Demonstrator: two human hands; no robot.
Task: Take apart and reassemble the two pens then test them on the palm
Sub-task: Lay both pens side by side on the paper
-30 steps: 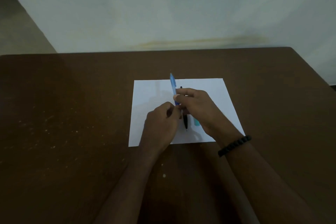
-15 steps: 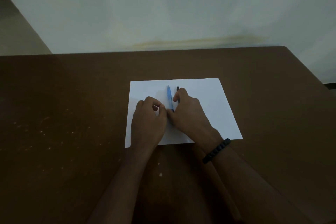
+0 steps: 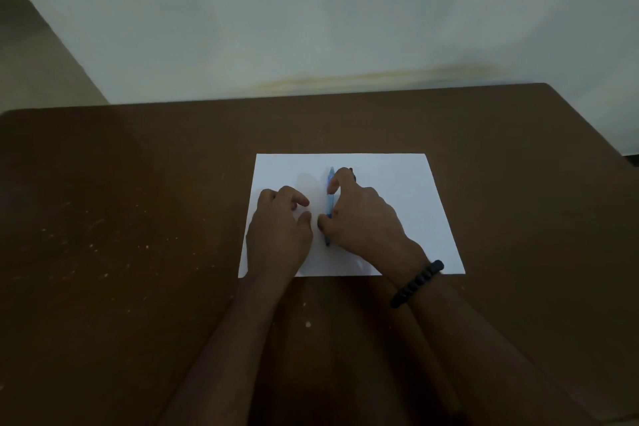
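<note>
Right hand [image 3: 363,221] pinches blue pen [image 3: 329,204] lying on paper [image 3: 415,190]; left hand [image 3: 280,228] loosely curled, empty, just left.

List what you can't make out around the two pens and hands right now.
- Black pen, head view: only its far tip shows; the right hand covers the rest.
- Blue pen: middle hidden by the right hand's fingers; whether fully assembled is unclear in dim light.
- Left hand: curled, palm down; contents, if any, unseen.

bare paper [image 3: 397,176] right, blue pen [image 3: 329,197] between hands
</note>
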